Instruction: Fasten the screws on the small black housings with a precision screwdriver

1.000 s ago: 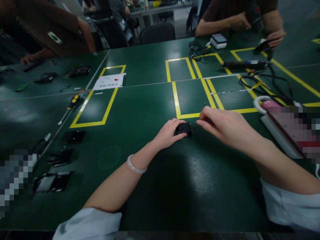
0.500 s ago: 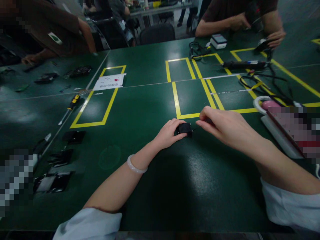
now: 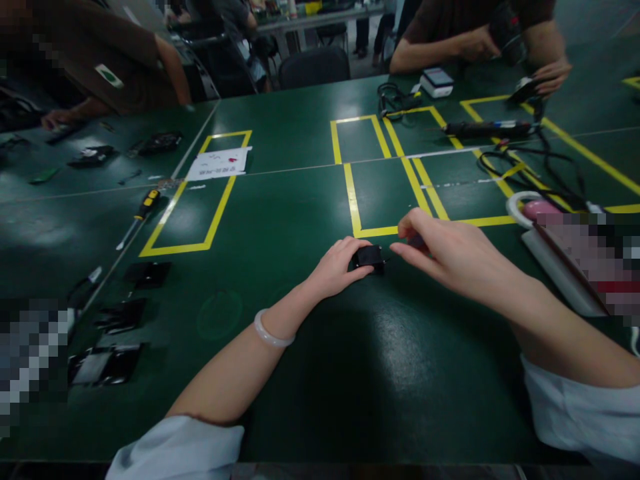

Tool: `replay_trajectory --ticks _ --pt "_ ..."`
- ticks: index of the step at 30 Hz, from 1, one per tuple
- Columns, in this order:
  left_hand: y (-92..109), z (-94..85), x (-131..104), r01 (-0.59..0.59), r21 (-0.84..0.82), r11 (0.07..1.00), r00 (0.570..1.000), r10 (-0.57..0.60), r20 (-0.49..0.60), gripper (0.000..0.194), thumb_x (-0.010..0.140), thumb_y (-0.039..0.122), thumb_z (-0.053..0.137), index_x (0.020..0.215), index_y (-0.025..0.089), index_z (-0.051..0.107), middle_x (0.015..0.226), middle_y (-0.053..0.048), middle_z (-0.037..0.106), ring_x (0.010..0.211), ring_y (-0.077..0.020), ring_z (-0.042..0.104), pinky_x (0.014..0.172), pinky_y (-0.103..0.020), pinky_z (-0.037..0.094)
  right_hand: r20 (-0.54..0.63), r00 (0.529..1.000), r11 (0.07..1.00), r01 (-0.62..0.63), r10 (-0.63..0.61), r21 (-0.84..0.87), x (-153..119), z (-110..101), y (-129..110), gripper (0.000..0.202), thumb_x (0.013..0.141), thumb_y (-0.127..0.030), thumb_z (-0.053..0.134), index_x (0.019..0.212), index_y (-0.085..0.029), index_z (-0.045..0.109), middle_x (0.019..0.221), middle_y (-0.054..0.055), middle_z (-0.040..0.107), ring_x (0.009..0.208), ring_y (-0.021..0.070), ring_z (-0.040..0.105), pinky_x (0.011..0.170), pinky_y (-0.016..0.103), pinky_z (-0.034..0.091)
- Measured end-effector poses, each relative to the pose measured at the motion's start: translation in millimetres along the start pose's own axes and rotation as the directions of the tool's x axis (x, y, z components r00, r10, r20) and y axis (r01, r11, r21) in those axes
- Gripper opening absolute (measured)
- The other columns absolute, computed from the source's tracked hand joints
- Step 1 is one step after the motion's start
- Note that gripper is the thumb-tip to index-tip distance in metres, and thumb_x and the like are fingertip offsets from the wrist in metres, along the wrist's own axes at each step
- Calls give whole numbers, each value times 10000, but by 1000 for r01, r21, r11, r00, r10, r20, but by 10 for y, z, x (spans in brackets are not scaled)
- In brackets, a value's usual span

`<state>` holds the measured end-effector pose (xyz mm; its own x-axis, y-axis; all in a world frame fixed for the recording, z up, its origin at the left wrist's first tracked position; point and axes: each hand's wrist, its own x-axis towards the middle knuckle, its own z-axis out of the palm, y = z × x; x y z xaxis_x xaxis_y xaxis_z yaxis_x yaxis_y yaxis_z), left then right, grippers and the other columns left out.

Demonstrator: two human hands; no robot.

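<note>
On green worktop [image 3: 285,193], the left grip [image 3: 334,267] pinches a black block [image 3: 369,256], likely light, rigid, best side-held; right grip [image 3: 453,250] curled, contents unclear.

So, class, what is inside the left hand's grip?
A small black part. Its top and right end show beyond the left hand. Its left end is covered by the hand, and its underside, with whatever lies directly beneath, cannot be seen.
</note>
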<state>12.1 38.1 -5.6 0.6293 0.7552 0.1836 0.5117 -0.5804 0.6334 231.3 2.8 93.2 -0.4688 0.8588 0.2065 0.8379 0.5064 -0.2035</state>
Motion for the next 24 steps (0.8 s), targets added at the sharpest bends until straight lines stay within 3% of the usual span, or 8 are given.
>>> replay_trajectory --ticks 11,18,24 --pt "-10 6 5 -8 0 1000 1000 8 0 386 897 395 572 1220 194 510 1155 -86 571 1094 -240 533 953 -370 429 -14 1000 1000 0 0 12 -5 4 11 111 906 -290 463 974 -202 459 766 6 610 613 145 549 543 260 323" --pt "-2 11 3 0 4 1000 1000 0 -7 369 892 373 581 1213 203 513 1157 -78 572 1091 -238 534 960 -372 429 -13 1000 1000 -4 4 -7 3 14 3 173 926 -384 452 949 -213 465 759 11 626 635 161 571 523 264 300" --pt "-16 21 3 -2 1 1000 1000 2 -9 381 896 396 575 1218 201 510 1157 -80 571 1088 -241 533 953 -373 431 -20 1000 1000 -2 2 -1 5 20 9 114 922 -316 444 958 -211 469 760 14 627 622 154 560 519 259 302"
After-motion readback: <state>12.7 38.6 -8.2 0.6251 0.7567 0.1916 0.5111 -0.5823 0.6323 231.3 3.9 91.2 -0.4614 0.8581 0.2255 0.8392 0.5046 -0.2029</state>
